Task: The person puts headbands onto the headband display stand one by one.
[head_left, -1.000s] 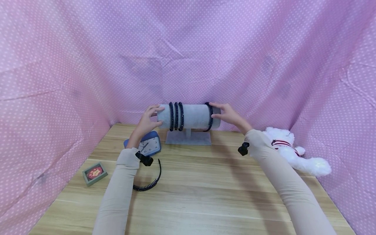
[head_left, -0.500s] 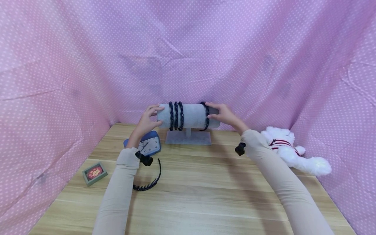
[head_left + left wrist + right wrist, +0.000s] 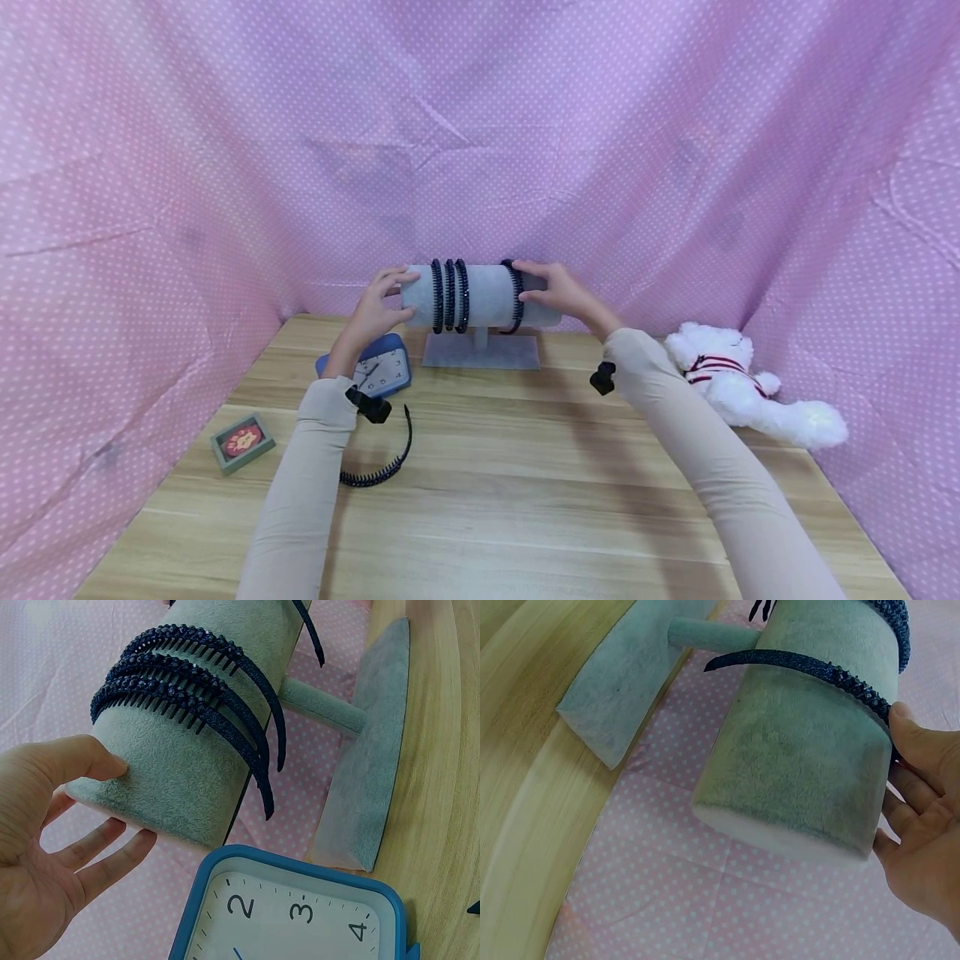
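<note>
A grey, plush-covered headband stand (image 3: 491, 293) has a horizontal roll on a short post and a flat base. Three dark beaded headbands with comb teeth (image 3: 169, 690) sit side by side round its left half. My left hand (image 3: 372, 307) holds the roll's left end, thumb on the plush and fingers at the end face. At the right part, my right hand (image 3: 558, 290) grips another dark headband (image 3: 795, 661) at its beaded top, thumb on its near edge. This headband curves round the roll with one tip free below; its far side is hidden.
A blue clock (image 3: 384, 372) stands beside the left forearm. Another toothed headband (image 3: 382, 475) lies on the wooden table (image 3: 510, 517), partly behind the left sleeve. A small green frame (image 3: 242, 443) lies at left, a white plush toy (image 3: 738, 392) at right. Pink dotted cloth (image 3: 480, 125) hangs behind.
My right hand has moved left along the roll, sliding the gripped headband inward from the right end. The left hand stays at the left end.
</note>
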### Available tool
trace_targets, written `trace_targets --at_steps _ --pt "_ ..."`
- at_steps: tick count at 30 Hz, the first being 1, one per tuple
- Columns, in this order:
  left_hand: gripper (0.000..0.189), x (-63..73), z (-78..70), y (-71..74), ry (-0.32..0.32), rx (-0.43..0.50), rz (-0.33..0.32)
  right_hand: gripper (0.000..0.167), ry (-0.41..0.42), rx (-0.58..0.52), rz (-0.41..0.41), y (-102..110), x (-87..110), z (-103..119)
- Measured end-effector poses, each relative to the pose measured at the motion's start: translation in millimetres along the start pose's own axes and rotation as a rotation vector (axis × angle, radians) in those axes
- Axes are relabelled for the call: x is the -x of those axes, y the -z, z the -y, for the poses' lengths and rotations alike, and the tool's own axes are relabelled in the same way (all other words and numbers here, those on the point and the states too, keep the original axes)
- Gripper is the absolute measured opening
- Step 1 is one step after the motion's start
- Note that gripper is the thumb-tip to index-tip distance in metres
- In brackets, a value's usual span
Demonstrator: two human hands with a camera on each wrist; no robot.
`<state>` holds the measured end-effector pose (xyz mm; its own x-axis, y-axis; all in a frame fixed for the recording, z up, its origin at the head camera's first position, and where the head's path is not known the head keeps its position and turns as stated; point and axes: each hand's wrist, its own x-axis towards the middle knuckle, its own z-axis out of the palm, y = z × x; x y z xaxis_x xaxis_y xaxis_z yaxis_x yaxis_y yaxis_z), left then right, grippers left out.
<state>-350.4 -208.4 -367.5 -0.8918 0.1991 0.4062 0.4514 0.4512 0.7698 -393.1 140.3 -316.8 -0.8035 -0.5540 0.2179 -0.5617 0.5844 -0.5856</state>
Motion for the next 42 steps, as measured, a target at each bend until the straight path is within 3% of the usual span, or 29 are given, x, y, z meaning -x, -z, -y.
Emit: trace_targets --at_steps 15,27,33,42 --pt "0.057 0.2 0.7 -0.8 -0.002 -0.017 -0.001 0.061 -0.042 0.048 0.028 -6 -8.4 9" --pt "0.057 -0.6 4.1 0.1 -0.005 -0.019 -0.004 0.061 0.032 0.024 0.067 -12 -20.1 16" --pt "0.056 -1.0 4.5 0.2 -0.015 -0.004 -0.005 0.061 -0.007 0.011 0.058 -17 -21.7 22" --pt "0.055 -0.7 4.9 0.4 -0.012 0.017 -0.006 0.062 0.002 0.033 0.012 -27 -23.0 23"
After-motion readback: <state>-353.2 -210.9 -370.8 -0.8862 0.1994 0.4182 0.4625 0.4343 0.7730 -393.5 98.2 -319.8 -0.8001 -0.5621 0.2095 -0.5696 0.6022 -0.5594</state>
